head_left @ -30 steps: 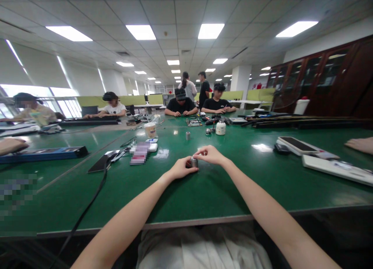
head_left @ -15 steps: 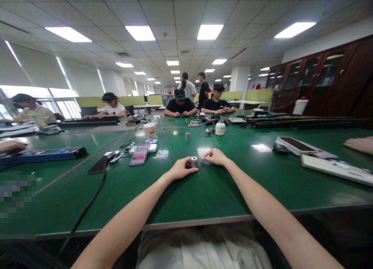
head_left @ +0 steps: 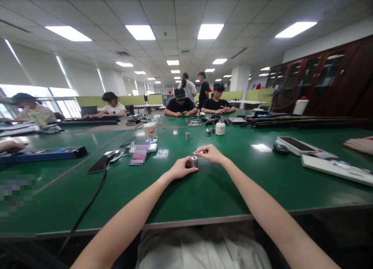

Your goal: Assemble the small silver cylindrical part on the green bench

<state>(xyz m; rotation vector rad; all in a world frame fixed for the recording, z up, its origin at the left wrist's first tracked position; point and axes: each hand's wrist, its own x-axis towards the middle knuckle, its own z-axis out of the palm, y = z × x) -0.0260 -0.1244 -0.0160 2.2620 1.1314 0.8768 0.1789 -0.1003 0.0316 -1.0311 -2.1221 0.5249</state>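
Observation:
On the green table (head_left: 204,195) a small grey metal cylinder (head_left: 194,162) stands upright, with a dark opening in its top. My left hand (head_left: 181,168) is wrapped round its left side, thumb in front. Just above and to the right of the cylinder's top is my right hand (head_left: 210,153), thumb and forefinger pinched together. Whatever may be between those fingertips is too small to make out. A second metal cylinder (head_left: 187,136) stands by itself farther back.
Behind are a white jar (head_left: 220,128), a cup (head_left: 150,130) and a circuit board (head_left: 194,123). A phone and a cable (head_left: 96,191) lie to the left. White devices (head_left: 335,168) lie at right. Several people sit round the table; a person's hand (head_left: 359,144) rests at the right edge.
My right hand moved away from the cylinder's top to the right, then came back over it, still pinched. My left hand and the cylinder have stayed in place.

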